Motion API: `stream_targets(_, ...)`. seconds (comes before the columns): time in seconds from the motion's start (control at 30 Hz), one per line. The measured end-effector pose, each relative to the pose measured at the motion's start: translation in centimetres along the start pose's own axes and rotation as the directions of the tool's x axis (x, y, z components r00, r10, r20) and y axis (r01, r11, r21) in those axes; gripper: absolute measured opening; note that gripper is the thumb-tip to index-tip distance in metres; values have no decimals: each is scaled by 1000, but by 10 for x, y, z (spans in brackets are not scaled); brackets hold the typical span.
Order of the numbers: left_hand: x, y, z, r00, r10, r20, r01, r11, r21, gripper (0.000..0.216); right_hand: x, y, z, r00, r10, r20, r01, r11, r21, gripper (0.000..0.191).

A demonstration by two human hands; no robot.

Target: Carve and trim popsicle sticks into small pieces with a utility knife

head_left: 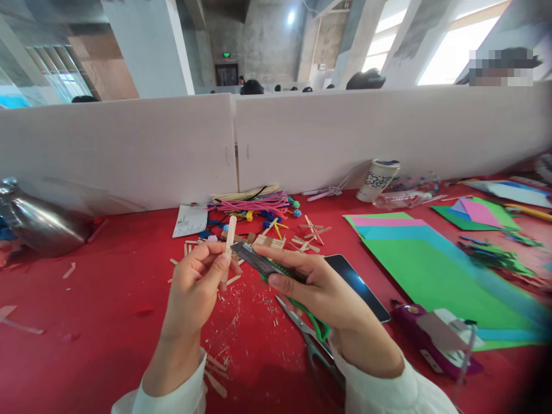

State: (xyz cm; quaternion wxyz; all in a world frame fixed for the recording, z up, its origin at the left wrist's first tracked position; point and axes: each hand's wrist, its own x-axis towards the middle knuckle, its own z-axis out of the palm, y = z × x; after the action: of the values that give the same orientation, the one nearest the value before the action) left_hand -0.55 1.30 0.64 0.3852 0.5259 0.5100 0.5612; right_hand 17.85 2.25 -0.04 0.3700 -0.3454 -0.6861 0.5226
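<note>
Left hand (194,282) pinching wooden stick (231,231), right hand (321,282) holding blade (255,260) — red table (107,310)

A: Which surface is the support?
B: A red tabletop (129,310). Scissors (302,325) lie beneath the right hand (321,282); a phone (360,290) and coloured sheets (426,276) lie to its right.
A: The left hand (196,279)?
B: Steel jug (47,221) to its left; white card (190,220) beyond.
</note>
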Motion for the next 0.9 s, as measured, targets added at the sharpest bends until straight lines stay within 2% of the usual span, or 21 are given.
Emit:
stream_targets(0.17,1,1,-1,997,-46,55,50,996,-77,13,-3,-3,-1,995,-97,-35,90,982,-169,42)
stream_targets(0.4,1,1,-4,991,-74,112,92,981,-168,14,-3,-4,-3,996,-93,6,93,990,-107,43)
stream_targets(0.5,1,0,-3,995,-48,90,59,991,-120,14,-4,-4,-1,991,-131,-22,126,978,-167,42)
stream_targets(0.73,-3,-9,0,998,62,-5,-61,992,114,14,-13,-6,6,975,-205,-90,150,896,-418,44)
stream_targets(0.9,-4,-7,-3,997,77,17,-79,991,105,13,-14,-4,5,973,-216,-87,163,900,-405,43)
